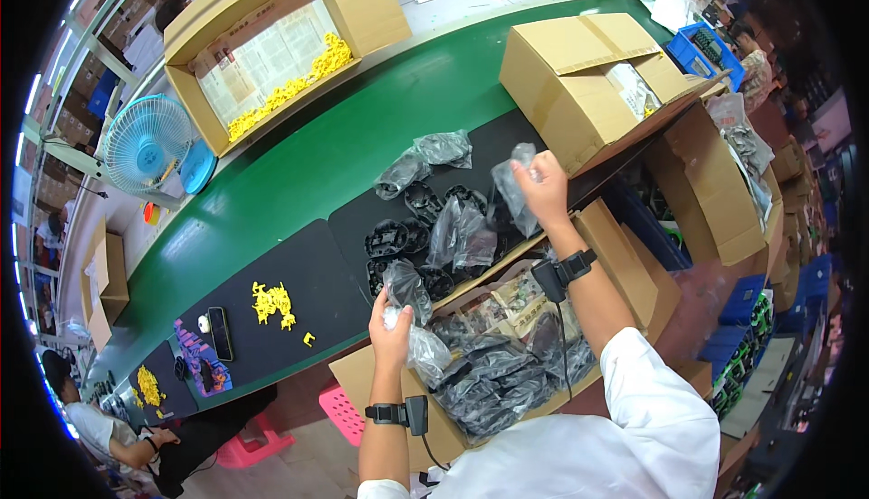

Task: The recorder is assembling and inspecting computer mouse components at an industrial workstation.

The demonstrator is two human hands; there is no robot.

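Raised over the right end of the black mat, my right hand [545,193] is closed on a crumpled clear plastic bag [513,189]; whether a part is inside I cannot tell. My left hand [390,334] grips another clear plastic bag [407,292] by the mat's front edge. A further clear bag [428,356] hangs just below that hand, at the carton's edge. Between my hands lie several black plastic shells [387,238], some loose and some in bags [462,235]. In front of me an open carton [593,386] contains many bagged dark parts [502,381] and newspaper.
Small yellow parts [273,304] and a phone [221,334] lie on the mat to the left. Beyond the green conveyor belt [299,173] stand a newspaper-lined carton [195,105] and a blue fan [149,146]. A large carton [566,91] stands at right; a seated person [109,436] is far left.
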